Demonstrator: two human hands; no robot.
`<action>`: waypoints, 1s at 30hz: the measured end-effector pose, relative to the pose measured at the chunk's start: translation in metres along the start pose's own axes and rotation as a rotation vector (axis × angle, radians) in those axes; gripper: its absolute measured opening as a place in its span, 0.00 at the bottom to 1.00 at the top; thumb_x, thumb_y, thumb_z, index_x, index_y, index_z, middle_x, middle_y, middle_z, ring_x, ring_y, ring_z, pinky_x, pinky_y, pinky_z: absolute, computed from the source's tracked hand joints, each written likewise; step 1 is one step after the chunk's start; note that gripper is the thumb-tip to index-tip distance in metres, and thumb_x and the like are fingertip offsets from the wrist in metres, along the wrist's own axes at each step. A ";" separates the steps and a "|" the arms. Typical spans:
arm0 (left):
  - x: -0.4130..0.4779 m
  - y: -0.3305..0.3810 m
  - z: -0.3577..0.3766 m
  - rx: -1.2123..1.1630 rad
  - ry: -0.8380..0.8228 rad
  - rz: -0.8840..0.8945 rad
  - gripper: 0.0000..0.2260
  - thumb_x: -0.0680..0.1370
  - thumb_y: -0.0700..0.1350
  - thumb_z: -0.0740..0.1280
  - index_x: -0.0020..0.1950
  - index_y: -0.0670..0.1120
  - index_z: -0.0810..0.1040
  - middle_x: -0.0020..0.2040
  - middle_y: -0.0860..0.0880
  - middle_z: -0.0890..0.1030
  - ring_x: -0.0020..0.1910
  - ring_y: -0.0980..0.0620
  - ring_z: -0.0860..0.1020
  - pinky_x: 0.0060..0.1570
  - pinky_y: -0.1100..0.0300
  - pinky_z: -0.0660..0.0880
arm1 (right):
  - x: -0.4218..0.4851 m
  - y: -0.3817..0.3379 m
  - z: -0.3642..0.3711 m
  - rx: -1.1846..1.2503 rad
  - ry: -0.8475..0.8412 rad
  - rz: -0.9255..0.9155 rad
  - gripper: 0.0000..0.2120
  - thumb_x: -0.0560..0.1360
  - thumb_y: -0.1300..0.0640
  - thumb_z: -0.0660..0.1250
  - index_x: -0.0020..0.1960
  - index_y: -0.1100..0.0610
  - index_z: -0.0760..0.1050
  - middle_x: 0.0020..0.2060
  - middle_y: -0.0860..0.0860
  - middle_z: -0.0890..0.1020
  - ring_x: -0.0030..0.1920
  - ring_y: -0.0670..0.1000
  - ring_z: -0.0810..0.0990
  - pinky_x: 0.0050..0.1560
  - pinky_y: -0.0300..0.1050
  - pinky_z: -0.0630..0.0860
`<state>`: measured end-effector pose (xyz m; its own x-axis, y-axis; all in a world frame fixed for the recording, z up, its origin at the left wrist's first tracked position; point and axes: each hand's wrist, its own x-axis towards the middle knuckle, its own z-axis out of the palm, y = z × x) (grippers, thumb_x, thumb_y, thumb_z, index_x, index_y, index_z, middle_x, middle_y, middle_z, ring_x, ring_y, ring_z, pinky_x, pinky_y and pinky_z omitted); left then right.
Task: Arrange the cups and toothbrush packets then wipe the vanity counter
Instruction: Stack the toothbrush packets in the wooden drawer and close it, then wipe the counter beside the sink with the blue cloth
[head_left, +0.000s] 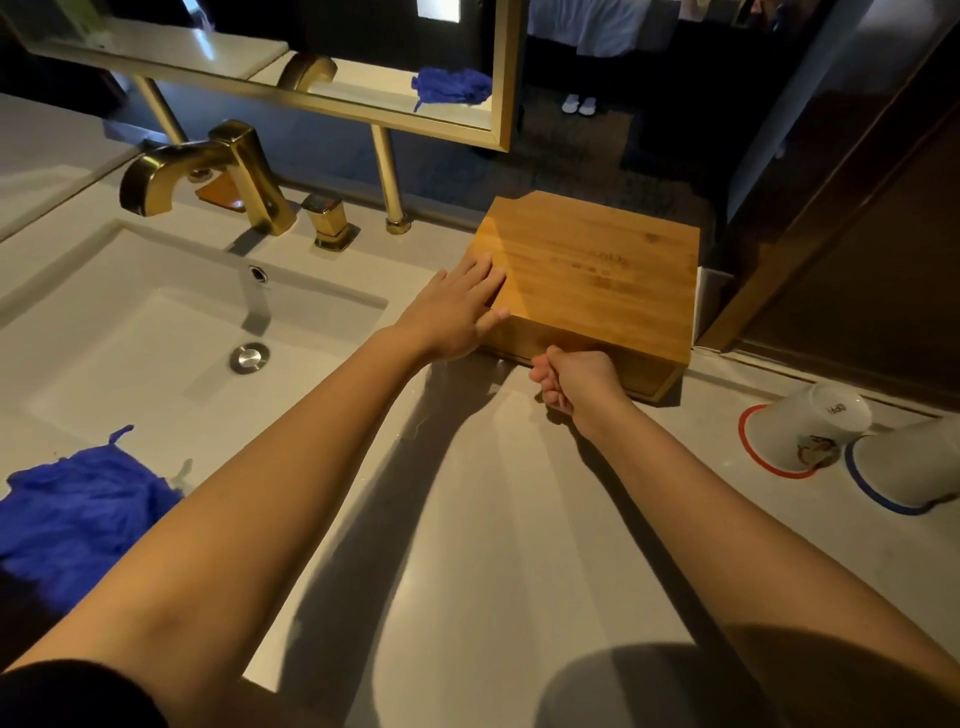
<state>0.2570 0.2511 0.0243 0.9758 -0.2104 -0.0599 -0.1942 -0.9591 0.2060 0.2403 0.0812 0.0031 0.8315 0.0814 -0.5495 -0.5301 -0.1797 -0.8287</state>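
The person leans over the vanity counter (493, 519) with both arms out toward a wooden box (592, 275) that sits at the back, to the right of the sink (171, 332) and the gold faucet (208, 171). The left hand (457, 317) lies flat and open against the box's near left corner, fingers spread over the top edge, bracing it rather than gripping. The right hand (576, 379) is curled at the lower front face of the box, pinching at something there — it looks like a drawer front or a low lip, though what the fingers actually hold is hidden from where I stand. My guess is that the drawer is being pulled or pushed, likely where the toothbrush packets belong; none are in sight. To do this cleanly, the flat hand should press down and slightly back so the box does not skate across the smooth counter, while the right hand moves straight along the drawer's line and not at an angle, which could jam it. Two cups stand upside down near the right edge of the counter, touching or nearly so — the red-rimmed cup (805, 431) and the blue-rimmed cup (909, 467) — well clear of the box, so the right elbow should stay in to avoid knocking them. A blue cloth (78, 519) waits bunched at the near left by the sink for the wiping to come.
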 end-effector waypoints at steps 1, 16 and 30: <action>-0.007 -0.001 -0.001 -0.023 0.018 0.000 0.27 0.80 0.55 0.53 0.76 0.47 0.53 0.78 0.45 0.52 0.77 0.46 0.51 0.74 0.46 0.53 | -0.003 -0.002 0.001 -0.022 0.007 0.039 0.13 0.79 0.53 0.58 0.46 0.60 0.78 0.27 0.48 0.75 0.25 0.44 0.71 0.25 0.35 0.67; -0.231 -0.043 -0.011 -0.220 -0.167 -0.541 0.23 0.80 0.53 0.56 0.74 0.47 0.61 0.74 0.47 0.65 0.72 0.47 0.64 0.69 0.53 0.60 | -0.080 0.026 0.122 -1.089 -0.610 -0.607 0.17 0.77 0.55 0.62 0.64 0.58 0.73 0.60 0.55 0.77 0.57 0.53 0.76 0.59 0.46 0.75; -0.338 -0.118 0.015 -0.234 0.088 -0.916 0.26 0.79 0.49 0.61 0.74 0.44 0.59 0.76 0.41 0.59 0.75 0.43 0.56 0.72 0.50 0.55 | -0.110 0.048 0.276 -1.232 -0.759 -1.045 0.06 0.74 0.58 0.64 0.46 0.61 0.71 0.45 0.58 0.75 0.50 0.61 0.71 0.46 0.51 0.70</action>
<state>-0.0519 0.4323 0.0059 0.7445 0.6292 -0.2233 0.6664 -0.6796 0.3068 0.0780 0.3340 -0.0056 0.2677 0.9563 -0.1177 0.8302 -0.2909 -0.4755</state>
